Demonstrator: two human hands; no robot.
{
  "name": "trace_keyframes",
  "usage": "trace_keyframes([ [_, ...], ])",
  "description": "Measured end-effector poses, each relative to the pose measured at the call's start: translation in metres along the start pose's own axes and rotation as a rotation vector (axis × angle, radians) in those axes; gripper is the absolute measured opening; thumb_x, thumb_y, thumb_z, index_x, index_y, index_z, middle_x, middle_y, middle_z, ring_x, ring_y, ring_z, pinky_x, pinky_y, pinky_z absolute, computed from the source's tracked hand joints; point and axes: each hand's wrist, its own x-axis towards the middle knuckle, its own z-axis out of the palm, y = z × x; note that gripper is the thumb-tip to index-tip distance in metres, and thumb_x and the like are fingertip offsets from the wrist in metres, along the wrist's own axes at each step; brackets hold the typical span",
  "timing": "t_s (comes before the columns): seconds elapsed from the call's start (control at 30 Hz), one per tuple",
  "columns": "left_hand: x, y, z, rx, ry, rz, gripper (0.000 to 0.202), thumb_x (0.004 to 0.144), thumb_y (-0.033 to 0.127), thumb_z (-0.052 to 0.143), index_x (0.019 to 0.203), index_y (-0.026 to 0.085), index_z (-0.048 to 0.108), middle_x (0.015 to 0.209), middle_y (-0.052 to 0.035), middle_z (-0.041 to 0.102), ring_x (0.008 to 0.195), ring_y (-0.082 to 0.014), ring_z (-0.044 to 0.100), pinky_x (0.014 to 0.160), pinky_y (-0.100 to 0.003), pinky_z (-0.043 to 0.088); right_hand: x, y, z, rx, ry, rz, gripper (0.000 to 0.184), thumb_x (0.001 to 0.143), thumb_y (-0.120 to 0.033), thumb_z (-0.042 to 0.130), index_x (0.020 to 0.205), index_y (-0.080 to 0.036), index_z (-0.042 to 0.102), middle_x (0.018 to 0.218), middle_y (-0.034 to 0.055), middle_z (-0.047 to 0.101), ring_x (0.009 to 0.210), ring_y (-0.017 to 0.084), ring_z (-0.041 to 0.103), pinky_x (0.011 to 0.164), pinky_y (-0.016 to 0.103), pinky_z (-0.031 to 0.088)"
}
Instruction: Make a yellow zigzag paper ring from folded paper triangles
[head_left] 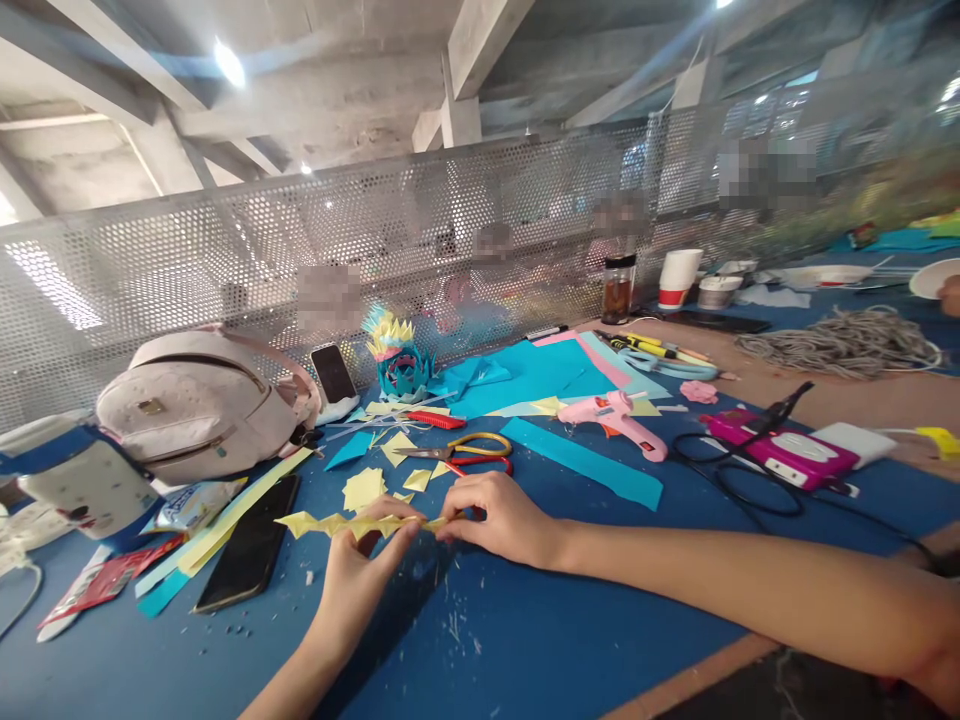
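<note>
A pleated yellow paper strip (319, 524) with pointed folds is stretched between my two hands, just above the blue table. My left hand (364, 555) pinches it along its middle, thumb towards me. At the strip's right end, my right hand (499, 520) grips it between thumb and fingertips. Beyond the hands lie scissors (480, 445) with yellow and red handles and several yellow paper pieces (364, 490). Farther back stands a folded paper piece (401, 365) in blue, pink and yellow layers. A pink glue gun (619, 420) rests to the right.
A pink backpack (199, 400), a mug (97, 490) and a dark phone (251, 550) are on the left. Blue paper sheets (532, 370) lie at the back before a perforated metal screen (450, 220). A magenta power strip (780, 450) with black cable and a rope coil (840, 345) are right.
</note>
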Motion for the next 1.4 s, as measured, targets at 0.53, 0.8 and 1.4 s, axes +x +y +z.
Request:
trace_keyframes([
  [0.53,-0.001,0.002,0.002,-0.037,0.1,-0.06,0.021,0.08,0.043,0.069,0.073,0.022,0.072,0.077,-0.004,0.066,0.075,-0.0215,0.061,0.064,-0.028,0.046,0.003,-0.003,-0.003,0.142,-0.066,0.157,0.017,0.085,-0.032,0.068,0.082,-0.016,0.071,0.077,0.002,0.071,0.067,0.015,0.061,0.058,0.022,0.039],
  [0.8,0.0,0.0,-0.001,-0.069,0.012,-0.079,0.019,0.078,0.038,0.071,0.08,0.019,0.072,0.082,-0.0049,0.07,0.08,-0.021,0.064,0.07,-0.028,0.049,0.004,-0.003,-0.003,0.21,-0.086,0.195,0.013,0.085,-0.022,0.064,0.076,-0.015,0.07,0.075,0.0024,0.072,0.069,0.015,0.063,0.06,0.023,0.04],
  [1.4,0.003,0.006,0.001,-0.205,0.175,-0.192,0.026,0.07,0.04,0.078,0.073,0.016,0.071,0.074,-0.0058,0.068,0.071,-0.021,0.063,0.068,-0.032,0.052,0.006,0.007,0.0,0.488,-0.089,0.296,0.026,0.086,-0.041,0.065,0.092,-0.015,0.065,0.081,0.0052,0.071,0.075,0.017,0.066,0.066,0.027,0.051],
])
